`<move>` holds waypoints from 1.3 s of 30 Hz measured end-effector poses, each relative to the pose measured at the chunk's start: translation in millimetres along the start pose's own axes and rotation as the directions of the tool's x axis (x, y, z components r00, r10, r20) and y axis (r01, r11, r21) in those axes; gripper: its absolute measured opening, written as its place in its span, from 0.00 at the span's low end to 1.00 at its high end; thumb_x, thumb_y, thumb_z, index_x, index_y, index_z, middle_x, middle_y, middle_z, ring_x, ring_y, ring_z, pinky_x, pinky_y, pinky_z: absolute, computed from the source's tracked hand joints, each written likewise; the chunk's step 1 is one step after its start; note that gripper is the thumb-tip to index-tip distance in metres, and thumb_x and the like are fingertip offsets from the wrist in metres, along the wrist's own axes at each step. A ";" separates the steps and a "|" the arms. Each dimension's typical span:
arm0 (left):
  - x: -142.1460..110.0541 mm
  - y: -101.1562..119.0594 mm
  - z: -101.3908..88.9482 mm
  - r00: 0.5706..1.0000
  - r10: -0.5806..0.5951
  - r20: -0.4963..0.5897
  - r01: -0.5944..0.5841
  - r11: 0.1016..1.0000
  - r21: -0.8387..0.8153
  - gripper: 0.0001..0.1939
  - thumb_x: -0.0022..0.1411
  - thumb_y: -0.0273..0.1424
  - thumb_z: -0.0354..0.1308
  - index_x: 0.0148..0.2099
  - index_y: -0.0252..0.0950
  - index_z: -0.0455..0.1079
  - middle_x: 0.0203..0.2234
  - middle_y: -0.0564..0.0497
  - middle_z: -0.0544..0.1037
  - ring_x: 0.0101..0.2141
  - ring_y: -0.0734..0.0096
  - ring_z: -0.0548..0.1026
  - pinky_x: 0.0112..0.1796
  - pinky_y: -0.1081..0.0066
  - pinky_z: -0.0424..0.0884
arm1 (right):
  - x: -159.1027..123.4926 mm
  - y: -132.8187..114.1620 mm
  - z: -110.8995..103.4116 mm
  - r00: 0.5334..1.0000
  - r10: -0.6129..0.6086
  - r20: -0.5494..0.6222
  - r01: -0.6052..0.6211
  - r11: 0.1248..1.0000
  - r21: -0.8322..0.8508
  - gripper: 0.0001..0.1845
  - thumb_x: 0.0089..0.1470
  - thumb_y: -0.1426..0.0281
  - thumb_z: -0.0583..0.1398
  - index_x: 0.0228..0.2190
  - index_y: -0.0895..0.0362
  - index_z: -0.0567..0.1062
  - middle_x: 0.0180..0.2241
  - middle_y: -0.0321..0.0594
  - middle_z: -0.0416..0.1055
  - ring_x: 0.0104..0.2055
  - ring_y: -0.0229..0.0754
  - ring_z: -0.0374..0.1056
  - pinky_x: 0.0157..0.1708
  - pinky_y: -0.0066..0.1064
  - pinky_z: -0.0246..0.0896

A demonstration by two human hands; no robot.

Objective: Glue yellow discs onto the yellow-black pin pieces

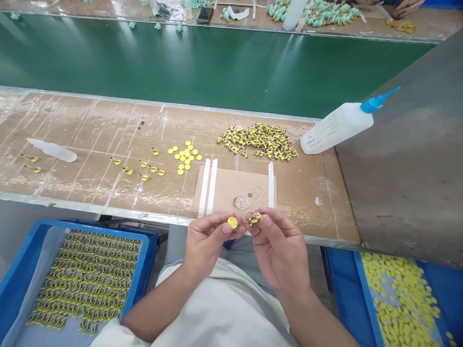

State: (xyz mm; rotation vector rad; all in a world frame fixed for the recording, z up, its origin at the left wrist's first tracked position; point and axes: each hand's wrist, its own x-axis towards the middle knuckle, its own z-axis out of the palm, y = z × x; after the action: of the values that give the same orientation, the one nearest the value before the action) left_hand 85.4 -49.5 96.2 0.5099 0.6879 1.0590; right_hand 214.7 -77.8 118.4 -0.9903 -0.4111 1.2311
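Observation:
My left hand [206, 242] pinches a small round yellow disc [232, 222] between thumb and fingertips. Close beside it, my right hand [280, 246] grips a small yellow and black figure [254, 218] with thumb and forefinger. Both are held over the table's front edge, a little apart. Just beyond them a small clear dish [241, 202] rests on a taped cardboard sheet [234, 186]. Loose yellow discs [187, 154] lie to the left on the table. A heap of yellow and black figures [263, 140] is at the back.
A white bottle with a blue nozzle [337, 129] leans against the metal panel [414, 149]. A translucent bottle [53, 149] lies left, near several disc-and-figure pieces [128, 171]. Blue trays [140, 281] flank me below. A green conveyor belt [182, 65] runs behind; another person's hand [409, 6] is beyond.

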 end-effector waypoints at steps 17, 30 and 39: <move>-2.5 -4.1 0.5 0.999 0.020 -0.044 -0.016 0.996 0.093 0.12 0.52 0.36 0.73 0.40 0.41 0.83 0.36 0.46 0.85 0.34 0.60 0.84 0.38 0.62 0.83 | -7.4 3.7 -3.9 0.748 -0.597 0.291 0.644 0.547 -0.534 0.21 0.53 0.82 0.65 0.43 0.47 0.81 0.37 0.38 0.79 0.38 0.43 0.76 0.38 0.38 0.76; -3.2 -5.5 -1.3 0.998 0.054 -0.021 -0.052 0.995 0.090 0.10 0.55 0.32 0.71 0.41 0.42 0.83 0.37 0.48 0.85 0.35 0.62 0.84 0.39 0.64 0.83 | -4.5 5.5 -3.6 0.730 -0.611 0.307 0.664 0.526 -0.532 0.22 0.52 0.83 0.65 0.43 0.47 0.81 0.37 0.37 0.79 0.37 0.42 0.76 0.37 0.36 0.75; -3.0 -6.4 -2.3 0.997 0.053 -0.057 -0.046 0.992 0.114 0.10 0.54 0.33 0.72 0.41 0.43 0.83 0.36 0.49 0.85 0.34 0.62 0.84 0.37 0.65 0.83 | -4.7 9.3 -7.7 0.741 -0.596 0.310 0.653 0.530 -0.541 0.21 0.53 0.82 0.66 0.44 0.46 0.81 0.38 0.38 0.79 0.38 0.43 0.76 0.37 0.37 0.76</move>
State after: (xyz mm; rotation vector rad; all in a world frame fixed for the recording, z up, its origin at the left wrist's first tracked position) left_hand 86.7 -54.7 91.1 0.5970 0.7941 1.0896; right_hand 213.4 -85.1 107.8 -1.1871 -1.2034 0.4426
